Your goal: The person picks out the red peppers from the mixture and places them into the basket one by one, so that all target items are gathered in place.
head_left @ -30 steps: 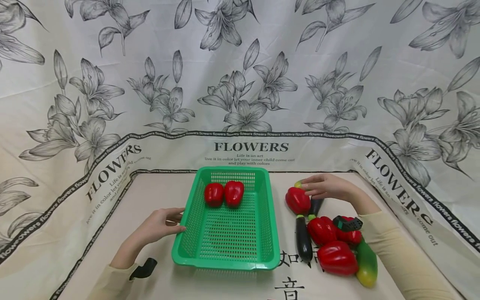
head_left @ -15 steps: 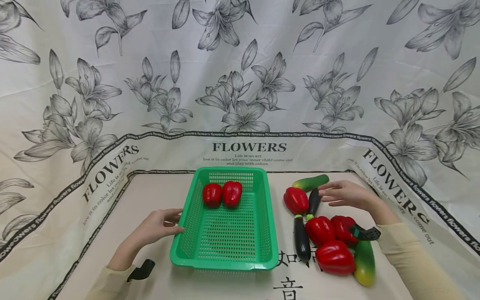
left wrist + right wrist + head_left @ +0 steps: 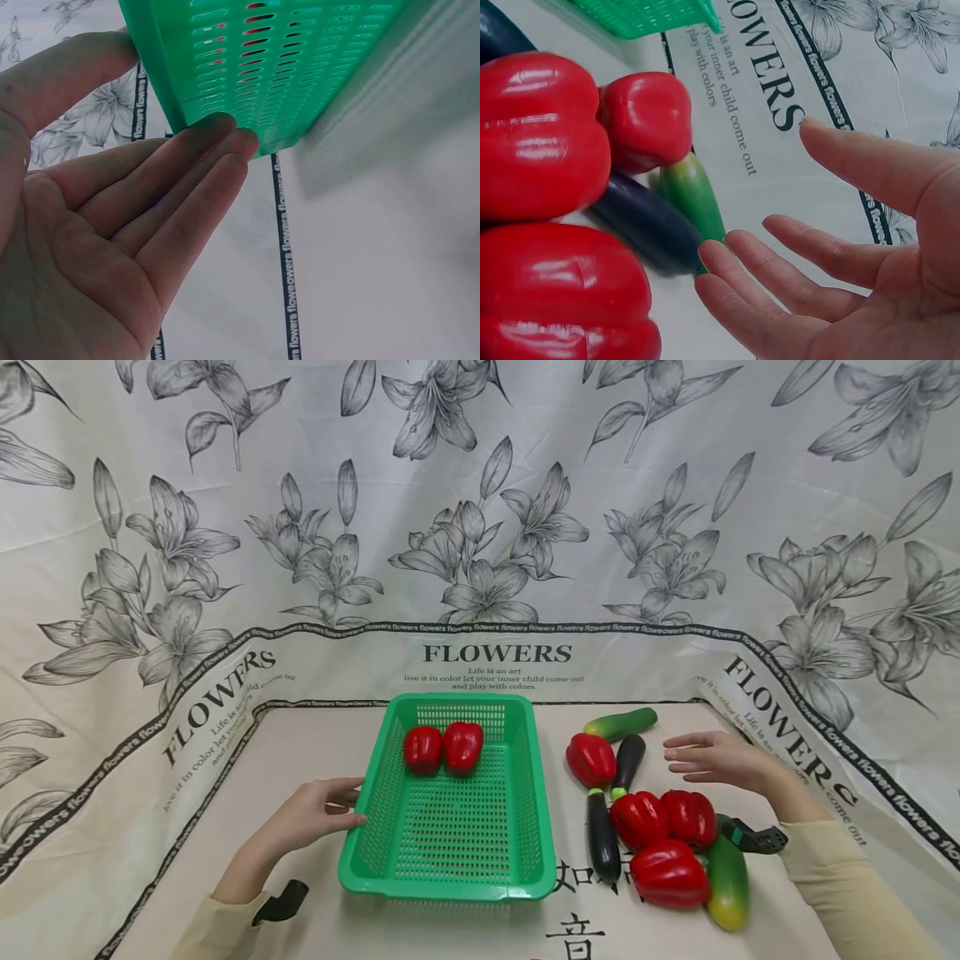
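In the head view my left hand (image 3: pixel 315 814) is at the left side of a green plastic basket (image 3: pixel 351 852), fingers extended toward its rim. The left wrist view shows its thumb and fingertips at the basket's edge, fingers fairly straight. Two red bell peppers (image 3: pixel 462 748) lie inside at the far end. My right hand (image 3: pixel 720 760) hovers right of the vegetables, fingers relaxed and spread, holding nothing. Nearest to it are a dark eggplant (image 3: pixel 630 756), a green cucumber (image 3: pixel 622 723) and a red bell pepper (image 3: pixel 591 760).
Toward the front right lie another eggplant (image 3: pixel 603 839), several more red bell peppers (image 3: pixel 670 874) and a second cucumber (image 3: pixel 727 885) with a yellowish end. A flower-printed cloth (image 3: pixel 487 568) hangs behind the table and along its sides.
My right hand has moved right and slightly nearer, away from the far cucumber and pepper, so the cucumber now shows fully. The left hand stays at the basket.
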Tool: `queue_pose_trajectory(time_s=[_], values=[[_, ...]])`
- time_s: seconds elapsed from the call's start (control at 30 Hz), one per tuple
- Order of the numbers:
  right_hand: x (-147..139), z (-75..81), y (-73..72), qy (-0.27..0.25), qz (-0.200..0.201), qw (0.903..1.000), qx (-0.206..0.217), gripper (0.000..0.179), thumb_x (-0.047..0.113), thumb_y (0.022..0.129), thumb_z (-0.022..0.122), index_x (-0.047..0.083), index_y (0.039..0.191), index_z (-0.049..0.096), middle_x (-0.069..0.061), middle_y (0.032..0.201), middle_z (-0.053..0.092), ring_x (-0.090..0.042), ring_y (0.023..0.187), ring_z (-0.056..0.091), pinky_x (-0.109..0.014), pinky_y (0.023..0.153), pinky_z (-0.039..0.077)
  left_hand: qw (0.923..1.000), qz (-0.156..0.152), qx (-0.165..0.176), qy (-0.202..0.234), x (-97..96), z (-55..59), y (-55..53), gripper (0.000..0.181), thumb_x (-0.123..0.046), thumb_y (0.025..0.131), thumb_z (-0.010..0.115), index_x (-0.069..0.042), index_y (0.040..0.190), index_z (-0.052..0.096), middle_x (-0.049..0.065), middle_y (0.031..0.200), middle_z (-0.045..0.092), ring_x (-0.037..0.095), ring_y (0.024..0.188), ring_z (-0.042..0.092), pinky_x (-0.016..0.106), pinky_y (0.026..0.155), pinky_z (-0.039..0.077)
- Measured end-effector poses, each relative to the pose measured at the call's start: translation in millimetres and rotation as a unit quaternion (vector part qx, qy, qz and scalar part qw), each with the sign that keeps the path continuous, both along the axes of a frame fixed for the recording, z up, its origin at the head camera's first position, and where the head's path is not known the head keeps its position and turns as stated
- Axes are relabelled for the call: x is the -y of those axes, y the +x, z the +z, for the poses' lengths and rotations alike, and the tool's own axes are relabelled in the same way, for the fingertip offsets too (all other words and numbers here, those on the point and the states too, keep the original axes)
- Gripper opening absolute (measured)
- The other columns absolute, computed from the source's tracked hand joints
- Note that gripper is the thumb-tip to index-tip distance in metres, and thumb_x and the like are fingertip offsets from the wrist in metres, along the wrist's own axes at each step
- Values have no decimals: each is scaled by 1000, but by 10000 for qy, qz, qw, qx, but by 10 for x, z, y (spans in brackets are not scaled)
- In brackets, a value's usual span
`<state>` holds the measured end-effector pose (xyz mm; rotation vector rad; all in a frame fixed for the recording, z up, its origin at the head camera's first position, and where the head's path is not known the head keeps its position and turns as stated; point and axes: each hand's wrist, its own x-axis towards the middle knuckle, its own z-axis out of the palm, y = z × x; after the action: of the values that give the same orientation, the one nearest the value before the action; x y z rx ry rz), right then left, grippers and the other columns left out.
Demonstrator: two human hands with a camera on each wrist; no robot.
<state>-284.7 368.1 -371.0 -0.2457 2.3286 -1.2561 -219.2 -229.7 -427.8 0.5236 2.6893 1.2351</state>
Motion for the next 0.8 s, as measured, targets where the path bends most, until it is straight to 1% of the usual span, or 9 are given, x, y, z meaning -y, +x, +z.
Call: queue_pose_trajectory(time_s=[0.2, 0.33, 0.43, 0.6, 0.73, 0.8], values=[[-171, -66, 17, -48, 11, 10000, -62, 61, 21, 100, 45, -22, 137, 22, -36, 136, 42, -26, 113, 61, -39, 93, 53, 10000, 22, 8, -16, 9, -1, 4, 63, -27, 83, 73, 2, 135, 49, 14, 114, 67, 28, 105, 64, 40, 85, 56], [-274, -97, 35, -78, -85, 9999, 5, 62, 20, 100, 46, -23, 137, 21, -34, 135, 45, -18, 108, 64, -37, 92, 54, 10000, 36, 6, -24, 13, 8, 6, 64, -26, 83, 73, 3, 135, 49, 14, 114, 67, 29, 105, 64, 40, 85, 56], [-337, -124, 41, -43, -279, 9995, 130, 64, 22, 99, 48, -23, 137, 22, -29, 132, 51, -13, 104, 64, -36, 91, 54, 10000, 10, -2, -27, 13, 13, 5, 64, -27, 83, 73, 3, 135, 49, 15, 114, 67, 29, 105, 64, 40, 85, 56], [-442, -205, 27, -78, -416, 9985, 336, 68, 23, 98, 51, -22, 138, 21, -19, 125, 60, -13, 102, 66, -36, 91, 54, 10000, 31, 26, -10, 16, 13, 3, 64, -27, 83, 73, 2, 135, 49, 15, 115, 67, 30, 105, 64, 40, 84, 57], [-530, -292, 15, -39, -303, 9984, 483, 68, 24, 98, 52, -21, 139, 20, -17, 124, 61, -17, 105, 66, -35, 91, 54, 10000, 43, 42, -4, 13, 14, 5, 64, -27, 83, 73, 3, 135, 49, 15, 114, 67, 30, 104, 64, 40, 84, 57], [-566, -335, 12, -22, -188, 9984, 531, 68, 24, 98, 51, -20, 139, 20, -20, 127, 59, -18, 107, 65, -36, 92, 54, 10000, 44, 51, -1, 11, 16, 11, 64, -26, 83, 73, 3, 135, 48, 16, 114, 67, 30, 104, 64, 40, 84, 57]])
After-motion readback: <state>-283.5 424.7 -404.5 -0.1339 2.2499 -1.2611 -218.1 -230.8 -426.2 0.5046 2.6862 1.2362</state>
